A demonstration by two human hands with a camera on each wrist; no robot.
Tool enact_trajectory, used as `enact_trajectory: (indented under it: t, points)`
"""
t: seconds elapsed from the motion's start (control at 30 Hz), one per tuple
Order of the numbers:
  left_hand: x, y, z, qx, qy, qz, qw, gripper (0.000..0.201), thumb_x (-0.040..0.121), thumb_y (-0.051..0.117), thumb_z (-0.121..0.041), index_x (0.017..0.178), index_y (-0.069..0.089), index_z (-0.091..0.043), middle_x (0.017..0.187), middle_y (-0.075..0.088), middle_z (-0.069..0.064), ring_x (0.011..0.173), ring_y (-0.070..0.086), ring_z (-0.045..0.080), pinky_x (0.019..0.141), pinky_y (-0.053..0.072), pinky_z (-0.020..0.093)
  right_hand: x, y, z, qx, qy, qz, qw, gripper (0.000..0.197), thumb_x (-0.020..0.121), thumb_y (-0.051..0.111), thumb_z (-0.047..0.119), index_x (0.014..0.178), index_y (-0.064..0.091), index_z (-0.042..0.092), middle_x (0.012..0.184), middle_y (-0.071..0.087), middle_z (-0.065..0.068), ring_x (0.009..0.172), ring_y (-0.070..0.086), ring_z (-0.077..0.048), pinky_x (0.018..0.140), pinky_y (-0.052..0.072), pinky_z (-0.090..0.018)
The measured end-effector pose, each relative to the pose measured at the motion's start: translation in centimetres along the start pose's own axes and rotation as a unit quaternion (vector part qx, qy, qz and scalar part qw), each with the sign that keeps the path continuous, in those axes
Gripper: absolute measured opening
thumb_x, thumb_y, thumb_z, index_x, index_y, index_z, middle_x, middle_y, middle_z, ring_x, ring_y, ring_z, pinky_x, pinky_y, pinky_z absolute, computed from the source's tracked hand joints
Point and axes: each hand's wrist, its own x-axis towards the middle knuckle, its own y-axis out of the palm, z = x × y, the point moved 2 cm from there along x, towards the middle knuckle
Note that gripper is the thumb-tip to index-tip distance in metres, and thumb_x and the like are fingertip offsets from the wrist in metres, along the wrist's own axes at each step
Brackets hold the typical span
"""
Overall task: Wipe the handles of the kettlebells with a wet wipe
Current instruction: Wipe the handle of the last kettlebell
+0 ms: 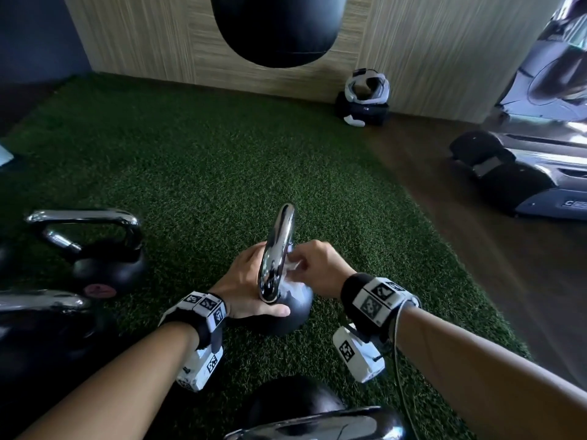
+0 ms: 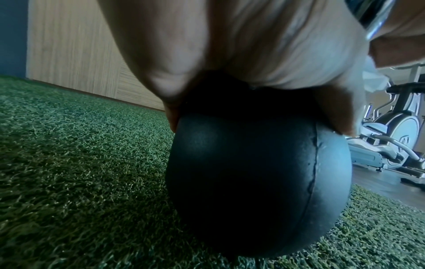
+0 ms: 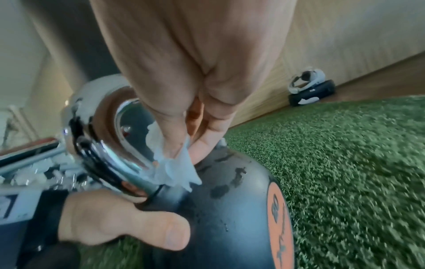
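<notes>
A black kettlebell (image 1: 297, 314) with a chrome handle (image 1: 277, 249) stands on the green turf in the middle of the head view. My left hand (image 1: 251, 285) grips its round body (image 2: 253, 182) from the left, thumb (image 3: 138, 223) across the front. My right hand (image 1: 317, 268) pinches a crumpled white wet wipe (image 1: 293, 272) against the inner lower part of the handle (image 3: 110, 149), near where it meets the body. The wipe (image 3: 174, 169) hangs from my fingertips onto the ball, beside an orange label (image 3: 280, 218).
More chrome-handled kettlebells stand at the left (image 1: 104, 249), near left (image 1: 47, 322) and bottom edge (image 1: 317, 417). A black punching bag (image 1: 273, 27) hangs ahead. White headgear on a dark bag (image 1: 365, 96) lies by the wooden wall. Exercise machines (image 1: 524, 173) stand on the right.
</notes>
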Motion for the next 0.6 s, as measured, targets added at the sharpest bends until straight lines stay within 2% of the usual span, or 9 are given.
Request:
enact_trajectory:
  t: [0.1, 0.17, 0.27, 0.33, 0.4, 0.47, 0.5, 0.53, 0.6]
  points:
    - [0.1, -0.3, -0.1, -0.022, 0.020, -0.025, 0.999, 0.136, 0.043, 0.078, -0.092, 0.156, 0.026, -0.039, 0.155, 0.039, -0.018, 0.145, 0.041, 0.012, 0.120, 0.039, 0.043, 0.7, 0.7, 0.6, -0.007, -0.028, 0.035, 0.999, 0.015, 0.090, 0.073, 0.003, 0.105, 0.074, 0.004, 0.092, 0.068, 0.005, 0.069, 0.053, 0.010, 0.057, 0.040, -0.001]
    - [0.0, -0.2, 0.0, -0.021, 0.030, -0.024, 0.999, 0.137, 0.044, 0.078, -0.092, 0.157, 0.024, -0.038, 0.156, 0.037, -0.017, 0.146, 0.040, 0.013, 0.120, 0.039, 0.045, 1.1, 0.7, 0.4, 0.001, -0.037, 0.045, 0.998, 0.013, 0.088, 0.075, 0.004, 0.102, 0.077, 0.005, 0.090, 0.070, 0.008, 0.069, 0.058, 0.005, 0.062, 0.044, -0.006]
    - [-0.2, -0.1, 0.1, 0.021, 0.027, -0.016, 0.999, 0.145, 0.043, 0.073, -0.097, 0.160, 0.014, -0.035, 0.160, 0.028, -0.013, 0.148, 0.034, 0.015, 0.121, 0.037, 0.047, 1.0, 0.4, -0.7, 0.054, -0.011, 0.087, 0.995, 0.014, 0.086, 0.079, 0.016, 0.098, 0.080, 0.023, 0.097, 0.078, 0.002, 0.081, 0.071, -0.014, 0.081, 0.063, -0.038]
    - [-0.1, -0.1, 0.0, 0.041, 0.028, -0.016, 0.999, 0.149, 0.041, 0.066, -0.101, 0.161, 0.010, -0.033, 0.162, 0.023, -0.010, 0.150, 0.030, 0.018, 0.121, 0.036, 0.048, 0.7, 0.1, -1.3, 0.085, -0.001, 0.102, 0.991, 0.018, 0.086, 0.080, 0.018, 0.085, 0.079, 0.036, 0.088, 0.077, 0.007, 0.080, 0.071, -0.013, 0.083, 0.063, -0.047]
    - [-0.2, -0.2, -0.3, 0.063, 0.034, -0.003, 0.997, 0.144, 0.043, 0.062, -0.103, 0.161, 0.016, -0.035, 0.165, 0.018, -0.013, 0.153, 0.021, 0.016, 0.123, 0.031, 0.050, 0.5, -0.1, -1.4, 0.083, 0.004, 0.119, 0.989, 0.028, 0.090, 0.077, 0.011, 0.076, 0.075, 0.036, 0.068, 0.070, 0.021, 0.063, 0.062, 0.004, 0.067, 0.058, -0.028]
    - [-0.3, -0.3, -0.2, 0.032, 0.021, -0.001, 0.999, 0.137, 0.043, 0.067, -0.101, 0.158, 0.023, -0.040, 0.164, 0.020, -0.018, 0.154, 0.020, 0.013, 0.123, 0.030, 0.052, 0.7, -0.1, -1.2, 0.069, 0.003, 0.136, 0.988, 0.014, 0.093, 0.073, 0.007, 0.084, 0.076, 0.017, 0.059, 0.064, 0.019, 0.048, 0.054, 0.008, 0.053, 0.043, -0.011]
    - [-0.3, -0.3, 0.0, 0.020, 0.018, -0.003, 1.000, 0.135, 0.043, 0.069, -0.099, 0.157, 0.025, -0.041, 0.163, 0.022, -0.020, 0.153, 0.021, 0.012, 0.123, 0.031, 0.052, 1.0, 0.0, -1.0, 0.071, 0.000, 0.137, 0.988, 0.005, 0.093, 0.072, 0.006, 0.093, 0.077, 0.008, 0.063, 0.064, 0.015, 0.048, 0.054, 0.009, 0.052, 0.041, -0.010]
    - [-0.5, -0.4, -0.1, 0.018, 0.017, -0.002, 1.000, 0.135, 0.043, 0.070, -0.099, 0.156, 0.026, -0.041, 0.162, 0.024, -0.020, 0.153, 0.022, 0.011, 0.123, 0.031, 0.052, 1.1, -0.1, -0.8, 0.077, -0.003, 0.136, 0.988, 0.010, 0.093, 0.073, 0.006, 0.101, 0.077, 0.005, 0.071, 0.067, 0.011, 0.052, 0.057, 0.009, 0.055, 0.045, -0.012]
    - [-0.5, -0.4, -0.2, 0.025, 0.016, -0.002, 1.000, 0.138, 0.041, 0.070, -0.099, 0.157, 0.025, -0.039, 0.162, 0.025, -0.018, 0.153, 0.020, 0.013, 0.124, 0.030, 0.051, 1.2, -0.3, -0.5, 0.126, 0.000, 0.142, 0.982, 0.016, 0.092, 0.072, 0.003, 0.104, 0.078, 0.011, 0.092, 0.077, -0.002, 0.079, 0.071, 0.000, 0.078, 0.060, -0.025]
